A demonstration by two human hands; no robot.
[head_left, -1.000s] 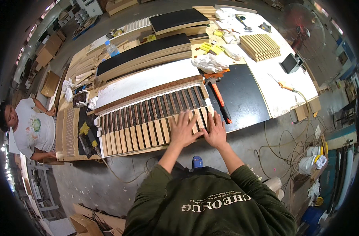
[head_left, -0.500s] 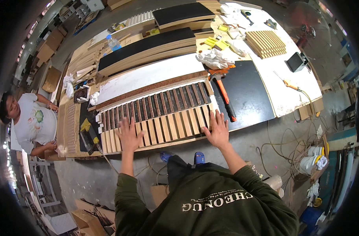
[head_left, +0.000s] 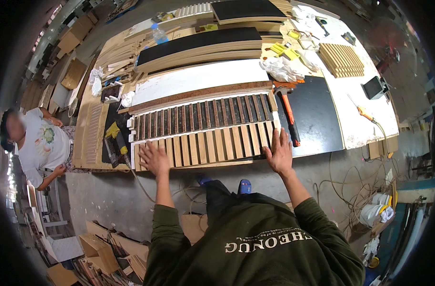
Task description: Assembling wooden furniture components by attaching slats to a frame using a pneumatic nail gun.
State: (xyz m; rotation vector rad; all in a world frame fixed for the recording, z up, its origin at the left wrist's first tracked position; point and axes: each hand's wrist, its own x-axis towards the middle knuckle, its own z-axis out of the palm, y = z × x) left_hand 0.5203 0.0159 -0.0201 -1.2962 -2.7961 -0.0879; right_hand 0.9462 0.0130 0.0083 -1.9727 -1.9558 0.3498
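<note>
A row of light wood slats [head_left: 212, 146] lies along the table's near edge, dark gaps between them. Behind it sits a second row of dark brown slats [head_left: 193, 117], bordered at the back by a long brown strip [head_left: 203, 95]. My left hand [head_left: 155, 159] rests with spread fingers over the left end of the light slats. At their right end lies my right hand [head_left: 280, 151], fingers stretched and thumb apart, touching the end slat. Neither hand grips anything. Just beyond my right hand is a hammer [head_left: 288, 110] with an orange and black handle.
Stacked black-topped boards [head_left: 203, 45] stand behind a white board [head_left: 198, 78]. A nail gun-like tool [head_left: 116, 145] lies at left, its hose hanging off the edge. At right are a black panel [head_left: 315, 114], slatted pieces [head_left: 341, 59] and an orange-handled corded tool [head_left: 366, 113]. A person [head_left: 43, 143] is at far left.
My left hand has slid left toward the end of the light slats. My right hand stays at the right end, now closer to the outer edge. The whole view has shifted slightly.
</note>
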